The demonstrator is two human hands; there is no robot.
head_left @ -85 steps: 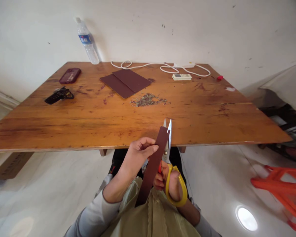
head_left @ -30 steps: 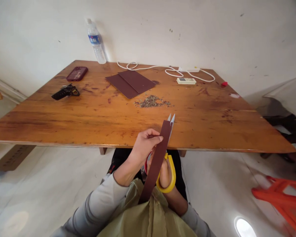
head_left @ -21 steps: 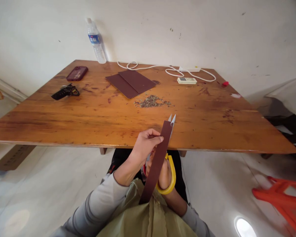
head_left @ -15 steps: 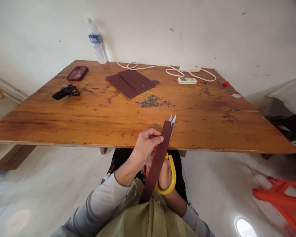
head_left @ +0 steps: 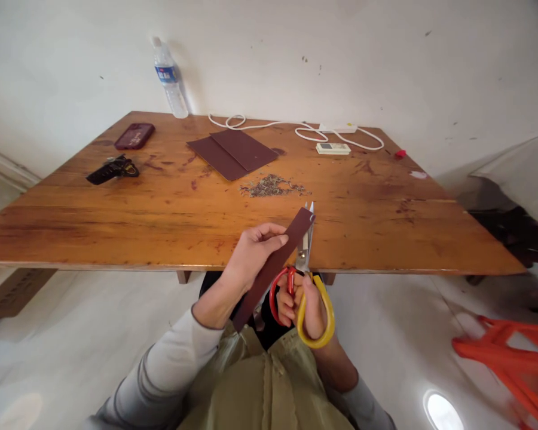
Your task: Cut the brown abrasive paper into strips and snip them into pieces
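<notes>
My left hand (head_left: 253,255) pinches a long dark brown strip (head_left: 273,263) near its top end, holding it tilted over the near edge of the wooden table (head_left: 116,221). My right hand (head_left: 305,300) grips scissors (head_left: 303,280) with one red and one yellow handle. The blades point away from me and sit at the strip's top right corner, nearly closed. The strip's lower end runs down to my lap.
On the table lie a pile of small cuttings (head_left: 271,186), dark brown sheets (head_left: 233,152), a maroon phone (head_left: 134,135), a black object (head_left: 110,169), a water bottle (head_left: 169,77), a white power strip with cable (head_left: 336,128) and a small remote (head_left: 332,149). An orange frame (head_left: 511,358) stands on the floor at right.
The strip has tilted further to the right and lies flatter. The scissors have come out from behind it, so both handles show, and the blades have drawn nearly together.
</notes>
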